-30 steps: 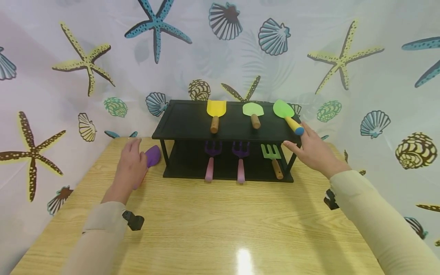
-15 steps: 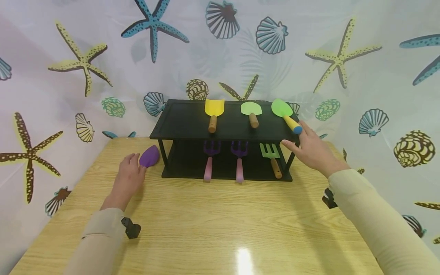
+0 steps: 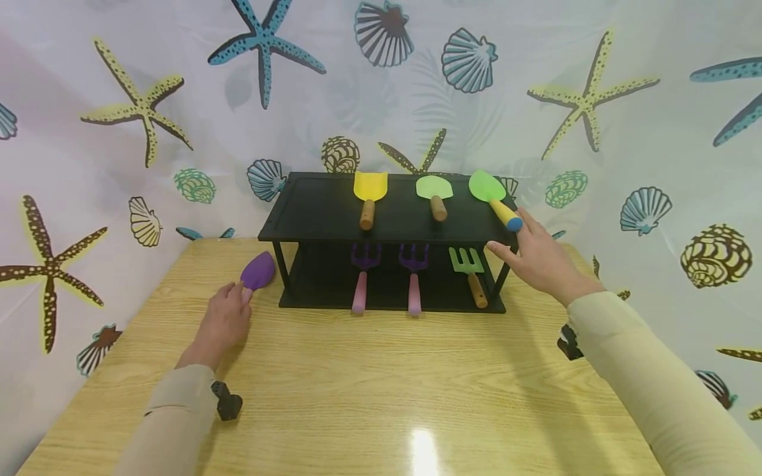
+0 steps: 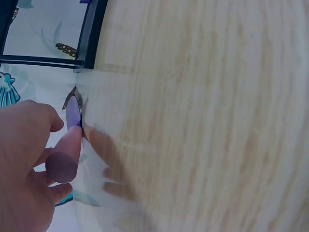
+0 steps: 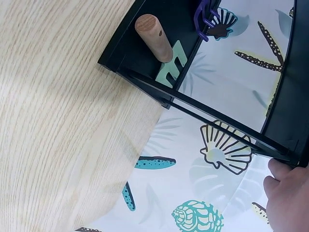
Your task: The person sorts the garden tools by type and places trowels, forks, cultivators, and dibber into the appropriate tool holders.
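Observation:
My left hand (image 3: 221,320) holds the pink handle of a purple-bladed toy trowel (image 3: 258,270) on the table, left of a black two-tier rack (image 3: 324,208). The left wrist view shows the handle's round end (image 4: 62,166) between thumb and fingers, the blade pointing away. My right hand (image 3: 542,254) grips the right front corner of the rack's upper shelf, thumb along the front edge. In the right wrist view, fingertips (image 5: 277,169) bend at that corner. Close beside them lies a green trowel (image 3: 488,187) with a yellow handle and blue end.
On the upper shelf lie a yellow shovel (image 3: 370,187) and a pale green scoop (image 3: 434,188), both wooden-handled. Below are two purple forks (image 3: 360,291) (image 3: 414,291) with pink handles and a green fork (image 3: 467,261). A shell-patterned cloth (image 3: 202,119) hangs behind the wooden table (image 3: 357,383).
My left hand has come down and back slightly, and its fingers have closed round the trowel's handle, whose blade now shows more fully. The right hand stays at the rack's corner.

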Action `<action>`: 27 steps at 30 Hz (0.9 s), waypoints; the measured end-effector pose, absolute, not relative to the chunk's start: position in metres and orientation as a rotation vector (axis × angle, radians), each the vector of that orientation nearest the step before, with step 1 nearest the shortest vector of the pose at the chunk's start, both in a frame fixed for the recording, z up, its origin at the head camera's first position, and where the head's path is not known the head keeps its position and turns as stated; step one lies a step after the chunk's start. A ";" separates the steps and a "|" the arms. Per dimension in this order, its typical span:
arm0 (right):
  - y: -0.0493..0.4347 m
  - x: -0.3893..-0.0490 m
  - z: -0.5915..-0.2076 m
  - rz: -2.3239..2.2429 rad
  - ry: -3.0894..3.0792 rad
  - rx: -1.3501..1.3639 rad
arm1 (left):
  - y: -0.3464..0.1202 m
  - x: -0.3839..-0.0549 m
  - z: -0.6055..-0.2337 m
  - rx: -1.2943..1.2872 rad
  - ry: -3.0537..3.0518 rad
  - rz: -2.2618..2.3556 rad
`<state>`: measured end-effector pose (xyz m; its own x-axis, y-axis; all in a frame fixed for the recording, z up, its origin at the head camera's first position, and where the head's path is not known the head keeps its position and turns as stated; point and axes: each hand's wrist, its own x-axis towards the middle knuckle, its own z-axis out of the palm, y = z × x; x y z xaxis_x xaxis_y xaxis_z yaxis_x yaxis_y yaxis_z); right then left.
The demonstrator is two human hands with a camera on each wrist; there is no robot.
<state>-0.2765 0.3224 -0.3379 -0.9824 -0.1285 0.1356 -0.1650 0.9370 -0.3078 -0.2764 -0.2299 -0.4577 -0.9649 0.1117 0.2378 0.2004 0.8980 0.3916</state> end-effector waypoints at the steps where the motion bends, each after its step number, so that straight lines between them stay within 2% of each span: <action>1: 0.323 -0.277 -0.338 0.488 -2.980 0.226 | -0.230 -0.276 -0.458 -0.236 -2.864 -0.629; 15: 0.323 -0.278 -0.339 0.485 -2.994 0.213 | -0.231 -0.276 -0.468 -0.385 -2.829 -0.576; 27: 0.323 -0.278 -0.338 0.488 -2.997 0.209 | -0.225 -0.279 -0.472 -0.386 -2.773 -0.552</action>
